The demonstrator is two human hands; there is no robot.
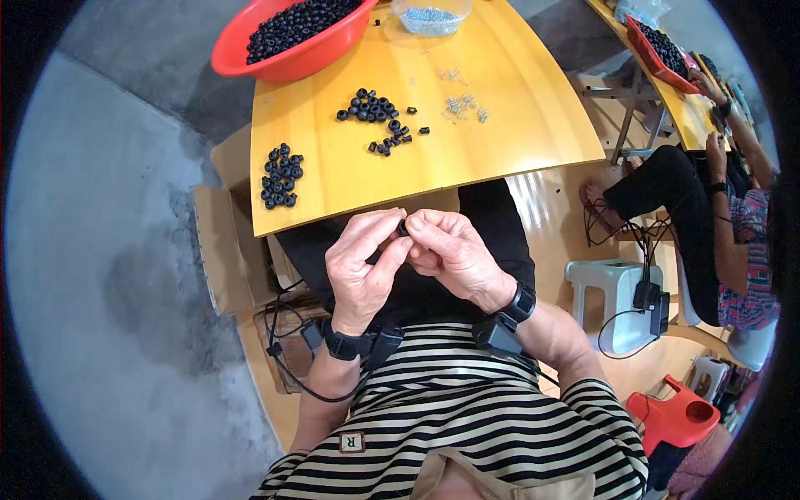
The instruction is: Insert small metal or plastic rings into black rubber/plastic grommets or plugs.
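My left hand [360, 260] and my right hand [450, 250] meet just in front of the near edge of the yellow wooden table [500, 125]. Between their fingertips they pinch one small black ring-shaped part [402, 227]. On the table lie two loose groups of the same black parts, one at the left [282, 175] and one in the middle [377, 112]. Small silvery metal pieces [463, 106] are scattered to the right of the middle group.
A red basin [287, 50] full of black parts stands at the table's far left corner, a clear bowl [430, 15] of metal pieces beside it. A cardboard box [229, 250] sits on the floor at left. Another person [725, 217] sits at right, near a white stool [612, 287] and a red plastic can [677, 417].
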